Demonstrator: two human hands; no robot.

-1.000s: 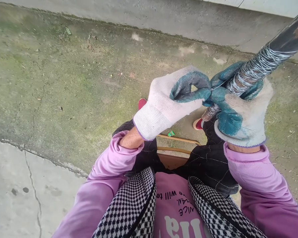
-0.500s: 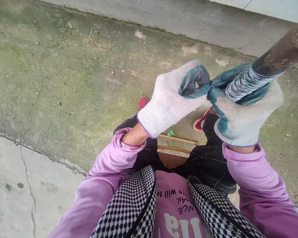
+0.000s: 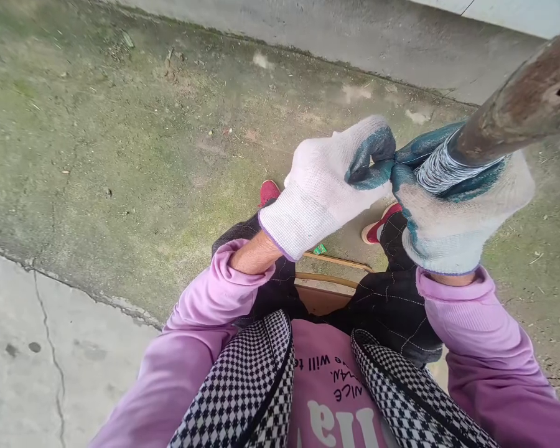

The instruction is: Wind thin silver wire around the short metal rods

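Both hands wear white knit gloves with grey-green coated palms and fingers. My left hand [image 3: 329, 177] is closed in a pinch, thumb against forefinger, on a thin strand that looks like wire or cord; the tips touch those of my right hand. Fingers of my right hand [image 3: 466, 214] wrap round a brown, rusty-looking pole [image 3: 508, 121] where a grey winding of thin strand [image 3: 441, 168] encircles it. Slanting up to the right, the pole has a small dark hole near its upper end. Its lower part is hidden behind the gloves.
Below my hands are my red shoes [image 3: 383, 225] on mossy ground [image 3: 168, 155]. A brown seat edge [image 3: 324, 300] shows between my legs, near a small green wrapper [image 3: 320, 249]. A grey concrete ledge [image 3: 308, 34] runs across the back; cracked concrete [image 3: 23, 348] lies at lower left.
The pole's upper part has shifted slightly left and turned, bringing the hole into view. Both hands keep nearly the same place and grip.
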